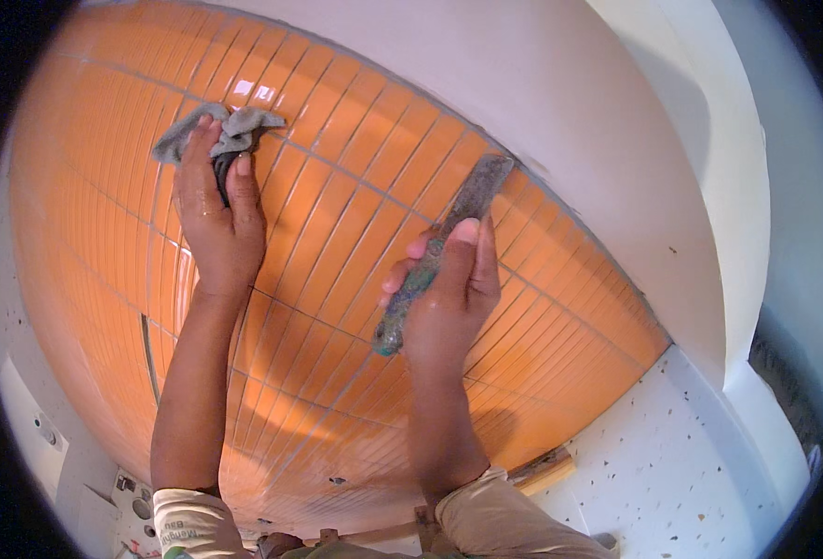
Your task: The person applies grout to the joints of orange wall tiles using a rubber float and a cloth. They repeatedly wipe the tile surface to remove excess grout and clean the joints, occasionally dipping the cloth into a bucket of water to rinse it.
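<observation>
A grey cloth (pixel 242 129) is bunched under the fingers of my left hand (pixel 216 219), pressed to a wall of narrow orange tiles (pixel 327 252) with grey joints. My right hand (pixel 450 298) is wrapped round the grimy, green-stained handle of a scraper (pixel 479 189). Its flat grey blade points up and to the right, its tip near the upper edge of the tiling. Whether the blade touches the tiles I cannot tell. Part of the cloth is hidden behind my left fingers.
Beyond the tiles' upper right edge runs a smooth pale wall (pixel 607 121). A speckled white surface (pixel 667 447) lies at the lower right, with a strip of wood (pixel 546 473) beside the tiles. A dark slot (pixel 149 354) shows in the tiling left of my left forearm.
</observation>
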`<state>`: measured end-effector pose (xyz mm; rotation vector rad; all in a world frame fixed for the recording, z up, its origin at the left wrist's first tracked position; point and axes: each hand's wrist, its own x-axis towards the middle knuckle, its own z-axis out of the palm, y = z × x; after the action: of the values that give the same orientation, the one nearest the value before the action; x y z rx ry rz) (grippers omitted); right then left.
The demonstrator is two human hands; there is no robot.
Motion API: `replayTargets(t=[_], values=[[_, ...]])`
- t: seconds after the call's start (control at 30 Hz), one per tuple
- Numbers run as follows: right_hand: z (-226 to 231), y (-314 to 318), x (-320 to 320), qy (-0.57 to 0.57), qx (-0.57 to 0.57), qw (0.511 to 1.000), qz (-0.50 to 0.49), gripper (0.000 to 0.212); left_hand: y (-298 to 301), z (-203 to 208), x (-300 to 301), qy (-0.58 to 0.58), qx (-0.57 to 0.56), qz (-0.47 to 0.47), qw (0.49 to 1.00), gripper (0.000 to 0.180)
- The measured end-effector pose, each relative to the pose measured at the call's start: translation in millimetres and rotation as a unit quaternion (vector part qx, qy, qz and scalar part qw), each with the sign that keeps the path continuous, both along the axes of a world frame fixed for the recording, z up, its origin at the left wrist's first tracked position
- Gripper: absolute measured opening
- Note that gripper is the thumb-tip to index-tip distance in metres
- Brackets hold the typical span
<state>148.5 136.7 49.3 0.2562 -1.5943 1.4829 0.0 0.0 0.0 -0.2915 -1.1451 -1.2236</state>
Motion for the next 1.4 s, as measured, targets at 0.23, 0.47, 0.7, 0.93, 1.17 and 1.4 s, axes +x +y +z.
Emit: replayTargets(t=[0.23, 0.47, 0.7, 0.93, 1.17, 1.4], values=[[-17.0, 16.4, 17.6, 0.001, 0.03, 0.999, -0.036, 0.03, 3.4, 1.2, 2.9, 0.003, 0.01, 0.001, 1.0, 0.037], [-9.9, 19.1, 15.9, 0.017, 0.003, 0.999, -0.043, 0.035, 3.4, 3.0, 3.5, 0.004, 0.008, -0.009, 1.0, 0.036], [-16.7, 42.9, 35.9, 0.053, 0.05, 0.993, -0.088, 0.043, 2.1, 2.7, 1.6, -0.002, 0.004, 0.001, 1.0, 0.036], [-27.6, 98.3, 95.7, 0.049, 0.055, 0.985, -0.156, 0.047, 38.3, 11.5, 35.5, 0.005, -0.023, 0.108, 0.994, 0.033], [-36.4, 141.8, 139.4, 0.065, 0.01, 0.971, -0.231, 0.044, 133.8, 30.3, 110.5, 0.009, -0.242, 0.042, 0.969, 0.054], [-33.5, 163.4, 147.5, 0.107, 0.003, 0.968, -0.227, 0.038, 138.7, 52.5, 115.8, 0.025, -0.317, 0.016, 0.948, 0.06]])
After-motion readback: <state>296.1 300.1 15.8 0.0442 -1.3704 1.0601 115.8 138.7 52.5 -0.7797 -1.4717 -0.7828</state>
